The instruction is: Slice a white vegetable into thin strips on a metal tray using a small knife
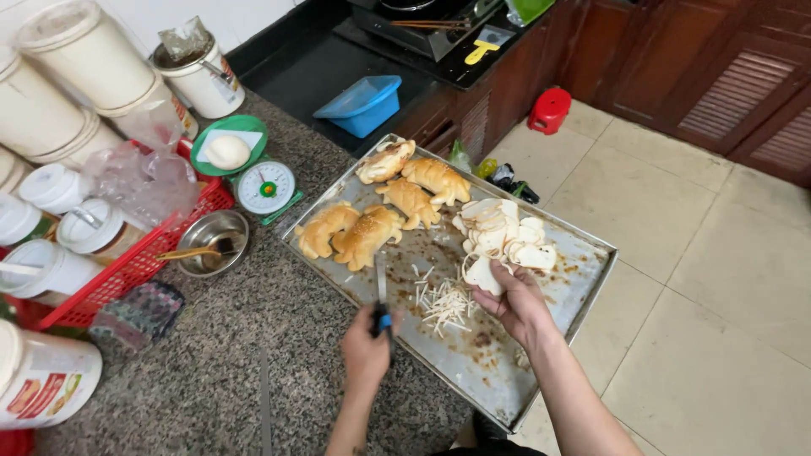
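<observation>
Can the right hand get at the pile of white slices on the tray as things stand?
Probably yes: the right hand already holds one slice at the edge of the pile of white slices, with nothing between them.

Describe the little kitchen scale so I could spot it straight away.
Start at the big metal baking tray on the speckled counter; just beyond its far-left corner stands the scale. It alone has a round white dial and a green pan carrying a white dough ball.

Pastries (380,215) on tray (498,371), bowl (213,242) left.
</observation>
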